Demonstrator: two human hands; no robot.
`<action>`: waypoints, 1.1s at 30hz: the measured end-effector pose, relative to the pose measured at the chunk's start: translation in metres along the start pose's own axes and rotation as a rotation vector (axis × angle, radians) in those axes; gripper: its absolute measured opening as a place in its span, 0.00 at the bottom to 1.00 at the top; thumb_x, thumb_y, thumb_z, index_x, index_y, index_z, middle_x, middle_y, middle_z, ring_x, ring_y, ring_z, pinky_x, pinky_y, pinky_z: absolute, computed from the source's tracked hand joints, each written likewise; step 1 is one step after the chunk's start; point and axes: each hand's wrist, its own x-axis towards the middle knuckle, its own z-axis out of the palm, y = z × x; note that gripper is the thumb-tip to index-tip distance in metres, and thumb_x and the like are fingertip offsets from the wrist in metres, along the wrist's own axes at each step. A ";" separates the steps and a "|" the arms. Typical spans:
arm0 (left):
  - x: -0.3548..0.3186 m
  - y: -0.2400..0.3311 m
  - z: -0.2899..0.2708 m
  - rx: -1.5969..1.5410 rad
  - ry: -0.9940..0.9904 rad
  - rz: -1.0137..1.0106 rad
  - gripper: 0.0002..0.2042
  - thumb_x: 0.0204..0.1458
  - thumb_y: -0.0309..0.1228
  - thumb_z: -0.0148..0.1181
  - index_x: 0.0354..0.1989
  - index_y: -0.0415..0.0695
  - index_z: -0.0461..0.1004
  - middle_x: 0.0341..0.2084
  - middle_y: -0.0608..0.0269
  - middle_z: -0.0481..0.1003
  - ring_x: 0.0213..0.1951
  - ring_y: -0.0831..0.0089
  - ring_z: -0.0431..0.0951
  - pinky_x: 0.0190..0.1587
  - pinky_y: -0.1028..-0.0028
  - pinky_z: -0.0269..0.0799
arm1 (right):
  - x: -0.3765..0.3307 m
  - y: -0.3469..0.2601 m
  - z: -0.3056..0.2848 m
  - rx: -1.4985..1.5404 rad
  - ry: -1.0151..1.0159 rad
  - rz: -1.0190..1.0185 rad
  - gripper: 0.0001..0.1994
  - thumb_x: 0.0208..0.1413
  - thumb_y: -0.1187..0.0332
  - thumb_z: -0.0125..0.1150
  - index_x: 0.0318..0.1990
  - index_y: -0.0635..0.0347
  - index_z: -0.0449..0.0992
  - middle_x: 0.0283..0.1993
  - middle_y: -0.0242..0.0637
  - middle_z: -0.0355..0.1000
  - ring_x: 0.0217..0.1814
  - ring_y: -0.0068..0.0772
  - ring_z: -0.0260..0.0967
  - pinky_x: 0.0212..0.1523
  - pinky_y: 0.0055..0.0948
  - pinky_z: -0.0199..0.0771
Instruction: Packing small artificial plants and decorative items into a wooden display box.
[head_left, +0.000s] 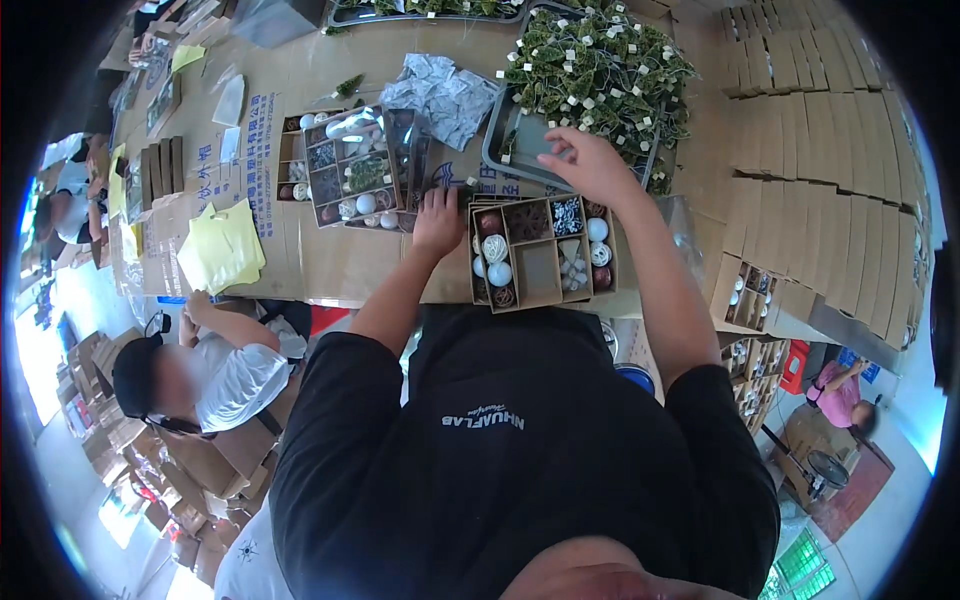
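Tabletop [335, 270] brightly lit; blown-out glare far L & R; strong fisheye bend, blk corners.

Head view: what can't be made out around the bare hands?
In the head view:
- Left bare hand: its back hides whether it grips anything.
- Rectangular grey plastic tray: heaped green sprigs with cream cubes hide most of its floor.
- Blue-white bits in the brown cardboard compartment box: too small to identify.

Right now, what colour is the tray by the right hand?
The tray is grey; its bare part shows best in the head view.
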 end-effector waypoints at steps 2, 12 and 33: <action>-0.006 0.001 0.004 0.110 -0.064 -0.078 0.23 0.51 0.34 0.54 0.55 0.39 0.63 0.46 0.48 0.68 0.49 0.52 0.69 0.51 0.58 0.68 | -0.027 -0.019 -0.003 0.157 0.066 0.029 0.21 0.52 0.59 0.64 0.50 0.62 0.72 0.41 0.41 0.75 0.37 0.35 0.74 0.38 0.31 0.74; 0.036 0.057 -0.153 -0.704 0.186 -0.221 0.10 0.56 0.30 0.53 0.42 0.39 0.74 0.33 0.54 0.76 0.37 0.61 0.77 0.40 0.66 0.72 | -0.029 -0.083 0.025 -0.253 0.609 -0.679 0.17 0.52 0.67 0.64 0.49 0.62 0.73 0.39 0.38 0.75 0.36 0.30 0.73 0.40 0.29 0.73; 0.017 0.134 -0.227 -1.829 -0.690 -0.123 0.22 0.54 0.31 0.57 0.56 0.33 0.63 0.38 0.57 0.72 0.36 0.74 0.73 0.35 0.76 0.72 | -0.090 -0.054 -0.015 0.763 -0.157 -0.268 0.13 0.61 0.67 0.57 0.50 0.63 0.73 0.35 0.26 0.74 0.36 0.14 0.68 0.37 0.17 0.67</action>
